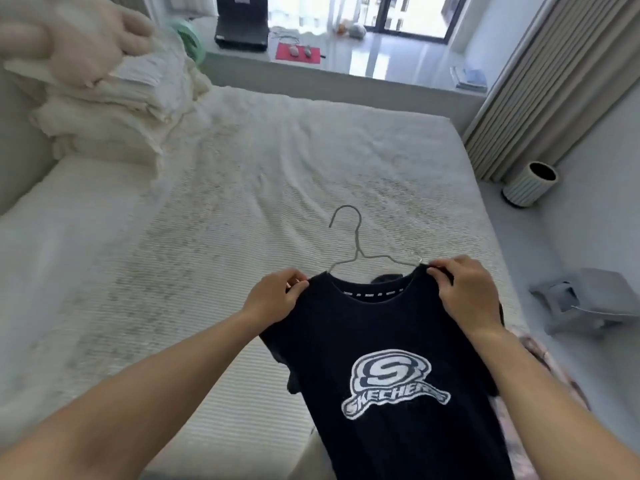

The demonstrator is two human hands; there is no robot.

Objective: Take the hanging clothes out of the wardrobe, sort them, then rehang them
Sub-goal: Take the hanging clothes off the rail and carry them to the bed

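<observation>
Fingers of both hands, left point(273, 295) and right point(462, 289), pinch the shoulders of a black shirt point(384, 368) on a wire hanger point(356, 251) above the bed point(207, 202).

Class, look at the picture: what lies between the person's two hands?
In the head view, the black T-shirt's neckline spans from left hand to right hand, with the wire hanger rising above it.

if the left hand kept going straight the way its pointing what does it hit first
Likely the wire hanger. The left hand, pinching the black t-shirt at its shoulder, points up and to the right, toward the hanger's near arm. Past that is only the white bed. Depth is hard to judge from this view.
</observation>
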